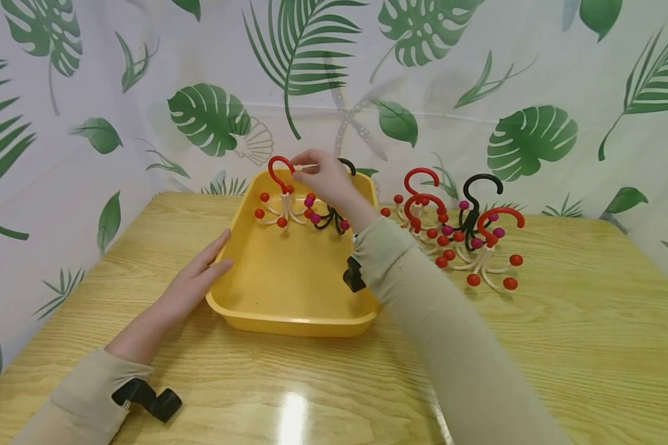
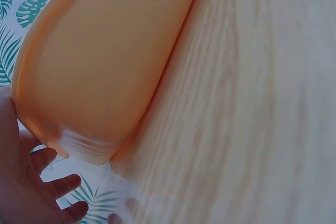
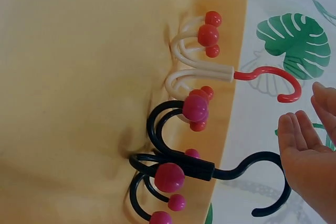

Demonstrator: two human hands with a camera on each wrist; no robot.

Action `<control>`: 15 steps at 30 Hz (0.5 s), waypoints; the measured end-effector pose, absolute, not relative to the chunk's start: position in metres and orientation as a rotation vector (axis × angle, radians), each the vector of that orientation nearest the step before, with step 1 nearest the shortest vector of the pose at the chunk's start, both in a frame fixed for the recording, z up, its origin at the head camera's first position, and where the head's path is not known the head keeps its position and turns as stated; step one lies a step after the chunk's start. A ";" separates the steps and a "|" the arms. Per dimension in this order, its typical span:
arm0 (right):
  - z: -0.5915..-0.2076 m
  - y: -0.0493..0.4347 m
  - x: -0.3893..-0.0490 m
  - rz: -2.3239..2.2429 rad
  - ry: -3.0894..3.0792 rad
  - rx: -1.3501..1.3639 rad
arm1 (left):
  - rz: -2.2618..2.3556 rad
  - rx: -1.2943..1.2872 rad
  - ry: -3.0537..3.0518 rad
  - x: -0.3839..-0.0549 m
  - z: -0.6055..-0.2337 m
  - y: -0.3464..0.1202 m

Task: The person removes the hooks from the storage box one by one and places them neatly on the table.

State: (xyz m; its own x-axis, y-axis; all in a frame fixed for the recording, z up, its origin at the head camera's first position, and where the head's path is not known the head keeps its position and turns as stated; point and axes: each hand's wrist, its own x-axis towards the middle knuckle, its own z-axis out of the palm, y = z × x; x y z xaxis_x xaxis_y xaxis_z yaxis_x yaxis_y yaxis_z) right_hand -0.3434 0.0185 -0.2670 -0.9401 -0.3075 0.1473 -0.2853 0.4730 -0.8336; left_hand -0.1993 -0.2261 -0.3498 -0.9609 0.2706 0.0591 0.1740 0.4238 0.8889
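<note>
My left hand (image 1: 200, 272) rests against the left rim of a yellow plastic tray (image 1: 295, 326), its thumb over the edge. In the left wrist view its fingers (image 2: 63, 186) are spread beside the tray's outer wall. At the tray's far end stands a hook hanger (image 1: 286, 204) with a red hook and cream arms ending in red balls. Beside it is a black hook hanger (image 3: 197, 166) with magenta balls, partly hidden by my right arm in the head view. My right hand (image 1: 325, 176) hovers by the red hook, fingers fairly straight; the right wrist view shows a gap between them.
Right of the tray, several more hangers stand bunched on the wooden table (image 1: 579, 334): red-hooked ones (image 1: 484, 253) and a black one (image 1: 470, 216). A leaf-patterned cloth (image 1: 451, 80) hangs behind the table.
</note>
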 end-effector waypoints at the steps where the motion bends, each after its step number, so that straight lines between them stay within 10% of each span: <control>1: -0.269 0.018 -0.344 -1.503 2.675 -0.536 | 1.587 0.404 2.573 -0.199 -0.350 -0.226; 15: -0.286 0.009 -0.345 -1.522 2.578 -0.567 | 1.582 0.413 2.584 -0.199 -0.349 -0.227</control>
